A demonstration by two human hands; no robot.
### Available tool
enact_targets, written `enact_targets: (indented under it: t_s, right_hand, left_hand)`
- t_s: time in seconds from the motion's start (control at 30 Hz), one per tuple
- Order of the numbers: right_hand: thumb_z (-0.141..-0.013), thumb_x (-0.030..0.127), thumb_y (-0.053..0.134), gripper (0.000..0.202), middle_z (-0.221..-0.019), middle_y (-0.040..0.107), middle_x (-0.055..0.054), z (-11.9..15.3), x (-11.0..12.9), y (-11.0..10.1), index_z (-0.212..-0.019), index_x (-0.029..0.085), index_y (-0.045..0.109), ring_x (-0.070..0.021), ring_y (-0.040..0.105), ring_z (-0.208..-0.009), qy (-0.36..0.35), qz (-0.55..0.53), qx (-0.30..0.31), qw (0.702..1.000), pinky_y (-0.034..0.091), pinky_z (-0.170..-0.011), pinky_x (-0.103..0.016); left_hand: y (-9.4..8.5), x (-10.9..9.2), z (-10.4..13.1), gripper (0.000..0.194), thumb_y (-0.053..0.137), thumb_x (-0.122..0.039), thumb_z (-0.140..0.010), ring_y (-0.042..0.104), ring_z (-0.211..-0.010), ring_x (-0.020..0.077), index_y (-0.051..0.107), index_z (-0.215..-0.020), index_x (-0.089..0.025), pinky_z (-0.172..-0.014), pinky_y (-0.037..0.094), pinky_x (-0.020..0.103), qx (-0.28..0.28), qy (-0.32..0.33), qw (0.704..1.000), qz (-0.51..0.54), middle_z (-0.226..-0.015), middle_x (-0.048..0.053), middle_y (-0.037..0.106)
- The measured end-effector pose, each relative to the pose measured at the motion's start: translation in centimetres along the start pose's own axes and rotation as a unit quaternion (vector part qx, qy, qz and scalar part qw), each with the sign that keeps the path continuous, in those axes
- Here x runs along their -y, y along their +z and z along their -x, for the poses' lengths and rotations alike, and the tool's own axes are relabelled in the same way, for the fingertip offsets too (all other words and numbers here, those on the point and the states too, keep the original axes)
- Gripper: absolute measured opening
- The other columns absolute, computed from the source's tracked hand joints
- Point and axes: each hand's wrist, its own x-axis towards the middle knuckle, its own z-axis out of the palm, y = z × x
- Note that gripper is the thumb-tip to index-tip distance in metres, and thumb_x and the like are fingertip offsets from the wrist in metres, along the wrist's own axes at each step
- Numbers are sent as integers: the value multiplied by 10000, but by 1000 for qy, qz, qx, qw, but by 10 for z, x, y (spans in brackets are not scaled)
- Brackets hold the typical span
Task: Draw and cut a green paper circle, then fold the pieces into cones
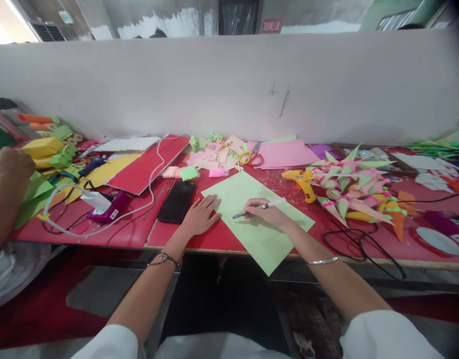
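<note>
Pale green paper sheet (260,242) lies askew over the table's near edge, under a pen (266,206) pinched in the right hand's (260,213) fingers.
In the head view, the left hand (200,218) lies flat, fingers slightly spread, at the sheet's left edge, beside a black phone (176,201). Scissors (251,155) and pink paper (285,152) lie beyond; a yellow glue gun (306,184), paper cones (349,192) and looped black cord (358,240) crowd the right.

Grn sheet (260,240) – smooth matt ppr
</note>
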Motion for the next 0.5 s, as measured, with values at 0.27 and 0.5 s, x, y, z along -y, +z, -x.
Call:
enact_targets:
  t_s: [0.27,0.5]
  right_hand:
    - [-789,368,528,278,-560,602,-7,2,-7,0,-640,143,597,-111,570,-534,21,30,49,998,446,-555,-236]
    - [-798,371,501,315,-529,577,-1,3,-8,-2,-592,147,583,-107,555,-494,23,41,53,998,448,-526,-240]
  left_hand:
    - [-1,-3,1,530,350,-423,-865,296,-1288,215,343,-1319,-150,-1064,246,375,-20,-23,1000,0,-1401,78,340]
    - [-1,-3,0,530,345,-426,-865,304,-1283,220,348,-1316,-148,-1062,254,379,-22,-26,999,7,-1398,73,345]
